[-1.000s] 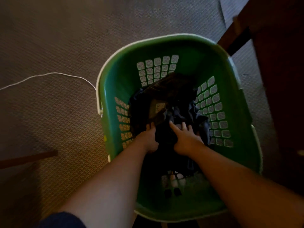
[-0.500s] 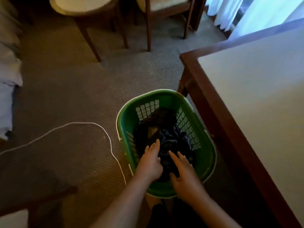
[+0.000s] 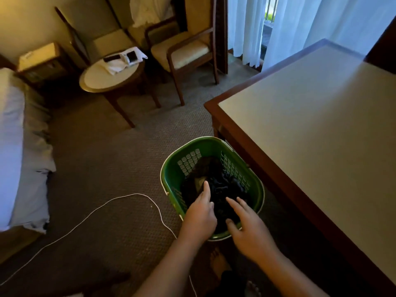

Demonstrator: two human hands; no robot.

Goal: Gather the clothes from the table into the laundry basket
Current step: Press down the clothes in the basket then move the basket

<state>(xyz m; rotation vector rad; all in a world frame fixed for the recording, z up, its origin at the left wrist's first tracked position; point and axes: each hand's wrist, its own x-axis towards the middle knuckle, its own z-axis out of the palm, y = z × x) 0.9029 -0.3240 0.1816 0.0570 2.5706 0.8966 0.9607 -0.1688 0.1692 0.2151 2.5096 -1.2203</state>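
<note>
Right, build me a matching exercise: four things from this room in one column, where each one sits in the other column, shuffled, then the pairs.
1 laundry basket
2 dark clothes
3 white cable
4 round table

A inside the laundry basket
B beside the armchair
C on the carpet by the big table
D trailing over the carpet, left of the laundry basket

Pairs: 1-C, 2-A, 3-D, 4-B

One basket [image 3: 170, 170], two tables [image 3: 310, 129] [image 3: 96, 79].
</note>
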